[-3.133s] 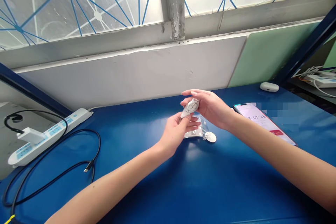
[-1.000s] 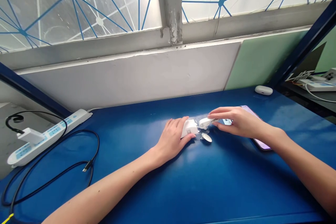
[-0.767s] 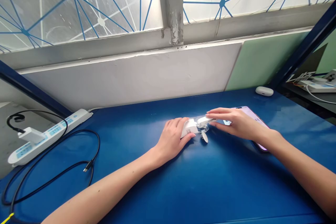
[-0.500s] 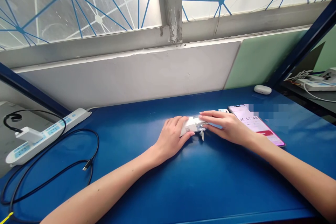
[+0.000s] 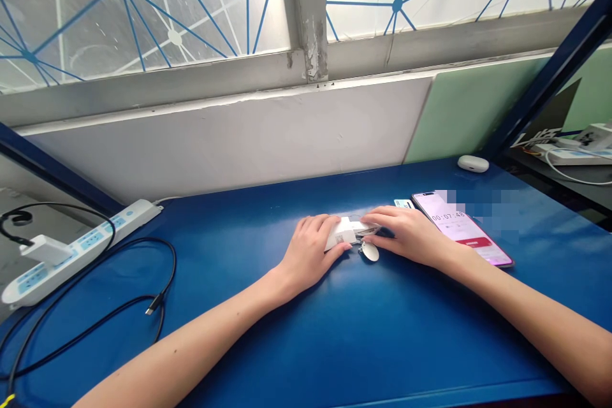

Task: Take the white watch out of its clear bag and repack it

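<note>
My left hand (image 5: 306, 250) rests on the blue table (image 5: 363, 338) with its fingers curled over a small white packet (image 5: 340, 234), thumb at its lower edge. My right hand (image 5: 406, 236) meets it from the right, fingers stretched together and thumb below, pinching the end of a clear plastic bag (image 5: 367, 229) that adjoins the packet. A white round disc (image 5: 370, 252) lies on the table just below the bag, touching my right thumb. What is inside the bag is hidden by my fingers.
A lit phone (image 5: 461, 227) lies right of my right hand, with a small card (image 5: 404, 203) beside it and a white earbud case (image 5: 473, 163) further back. At left are a power strip (image 5: 90, 239), a plugged-in white charger (image 5: 45, 247) and a loose black cable (image 5: 119, 306).
Three seconds ago both hands held a small white round-faced item in the air. It has since come down to the table, and my right hand has slid left onto the bag.
</note>
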A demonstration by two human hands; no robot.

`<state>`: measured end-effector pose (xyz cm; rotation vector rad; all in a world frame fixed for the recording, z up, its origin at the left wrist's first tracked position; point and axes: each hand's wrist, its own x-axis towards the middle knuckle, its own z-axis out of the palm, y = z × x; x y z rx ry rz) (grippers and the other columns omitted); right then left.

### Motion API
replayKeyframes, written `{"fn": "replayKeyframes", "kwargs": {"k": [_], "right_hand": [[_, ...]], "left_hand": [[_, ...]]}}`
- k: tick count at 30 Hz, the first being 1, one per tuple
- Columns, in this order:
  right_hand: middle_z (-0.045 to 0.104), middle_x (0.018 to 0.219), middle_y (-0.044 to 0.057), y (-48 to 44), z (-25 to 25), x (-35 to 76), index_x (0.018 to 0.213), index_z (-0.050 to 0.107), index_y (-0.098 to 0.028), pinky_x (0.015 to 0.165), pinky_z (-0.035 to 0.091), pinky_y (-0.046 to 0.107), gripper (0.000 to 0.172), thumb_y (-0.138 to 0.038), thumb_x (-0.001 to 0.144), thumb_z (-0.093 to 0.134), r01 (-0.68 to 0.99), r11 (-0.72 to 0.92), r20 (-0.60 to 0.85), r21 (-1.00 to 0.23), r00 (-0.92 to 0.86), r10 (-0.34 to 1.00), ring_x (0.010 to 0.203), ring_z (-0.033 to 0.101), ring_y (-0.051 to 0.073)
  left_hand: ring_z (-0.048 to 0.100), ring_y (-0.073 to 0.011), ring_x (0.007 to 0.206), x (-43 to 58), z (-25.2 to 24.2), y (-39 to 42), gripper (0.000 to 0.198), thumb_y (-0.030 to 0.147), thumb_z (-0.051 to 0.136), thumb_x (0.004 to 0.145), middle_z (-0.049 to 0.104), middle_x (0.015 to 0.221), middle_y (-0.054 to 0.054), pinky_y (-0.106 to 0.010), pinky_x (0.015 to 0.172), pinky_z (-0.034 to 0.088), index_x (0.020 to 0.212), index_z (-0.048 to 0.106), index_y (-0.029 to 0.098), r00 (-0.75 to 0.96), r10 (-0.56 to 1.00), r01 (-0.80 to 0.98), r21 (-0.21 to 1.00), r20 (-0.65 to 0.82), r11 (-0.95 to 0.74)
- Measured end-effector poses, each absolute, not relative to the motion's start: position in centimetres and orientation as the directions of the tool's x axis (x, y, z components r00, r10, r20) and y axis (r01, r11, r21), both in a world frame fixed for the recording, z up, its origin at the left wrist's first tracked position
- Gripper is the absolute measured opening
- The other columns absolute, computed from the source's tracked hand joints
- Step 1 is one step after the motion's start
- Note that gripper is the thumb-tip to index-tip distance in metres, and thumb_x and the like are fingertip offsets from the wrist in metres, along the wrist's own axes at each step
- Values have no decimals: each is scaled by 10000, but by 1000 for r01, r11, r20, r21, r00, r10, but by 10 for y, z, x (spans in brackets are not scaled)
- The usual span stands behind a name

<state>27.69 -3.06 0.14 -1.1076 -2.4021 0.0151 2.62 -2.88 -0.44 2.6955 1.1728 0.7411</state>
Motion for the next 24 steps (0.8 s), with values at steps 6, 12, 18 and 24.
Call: {"fn": "replayKeyframes", "kwargs": {"k": [6,12,18,24], "right_hand": [[727,1130,78,-28,12,292,1142,692,-230,774,562,382,273,-368,927,595,754,636,346,-164,-560,753,943,707,267],[744,1045,50,-26,14,293,1025,737,-267,707,554,353,212,-338,947,554,713,662,279,-231,-604,747,825,714,234],[721,1037,85,-28,1,279,1033,735,-239,767,568,355,223,-314,959,538,649,697,365,-307,-596,715,847,702,223],[725,1066,82,-32,6,277,1058,734,-263,781,566,382,244,-278,970,507,617,743,375,-261,-645,666,914,692,242]], "left_hand": [[595,-271,1094,27,-1,-29,333,433,560,961,640,1205,-87,-438,959,455,1202,545,204,588,718,652,307,372,-693],[592,-275,1096,27,0,-30,341,437,585,945,633,1217,-90,-443,961,452,1198,553,210,580,734,659,326,354,-678],[578,-286,1139,27,-3,-29,353,450,555,960,628,1230,-104,-489,1021,405,1223,539,214,586,728,654,322,355,-684],[574,-288,1147,27,-4,-29,363,434,598,938,633,1227,-102,-497,1042,389,1212,543,203,580,736,664,322,348,-675]]}}
